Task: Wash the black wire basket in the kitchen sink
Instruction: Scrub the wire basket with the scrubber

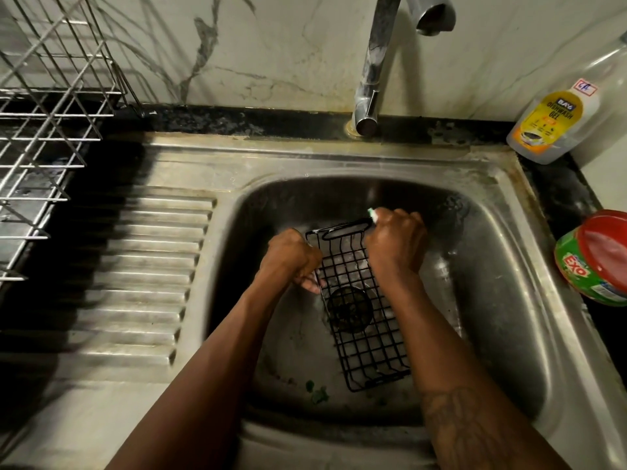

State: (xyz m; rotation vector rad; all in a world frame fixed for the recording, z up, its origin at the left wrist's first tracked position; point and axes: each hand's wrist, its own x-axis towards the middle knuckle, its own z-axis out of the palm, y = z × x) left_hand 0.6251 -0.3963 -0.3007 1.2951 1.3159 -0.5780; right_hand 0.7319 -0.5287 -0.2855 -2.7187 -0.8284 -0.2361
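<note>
1. Left hand (294,257) is curled shut around the left rim of the black wire basket (359,300), steadying it; the fingertips hook in under the wire.
2. Right hand (397,242) is closed in a fist at the basket's far right corner, gripping a small scrubber (474,213) of which only a green-and-white tip shows past the knuckles. It is pressed against the far handle loop.
3. Black wire basket sits low inside the sink (502,266) bowl, lengthwise away from the person, its grid lying over the round drain (349,310). The near end rests close to the bowl's front wall.
4. Progress, as a judgement: scrubbing is under way. A pale film, likely soap, shows on the far end wires; the middle and near end look dark and plain, so they probably remain to be scrubbed. No water runs from the tap (369,62), so rinsing seems still ahead.
5. Small green scraps lie on the sink floor by the basket's near left corner.
6. Room to move: open bowl lies on both sides of the basket, more on the right. The tap spout hangs well above.
7. Beyond the bowl: a ribbed draining board (142,266) and metal dish rack (51,130) on the left; a dishwash gel bottle (553,120) and a red-lidded soap tub (597,259) on the right, well apart from the hands.
</note>
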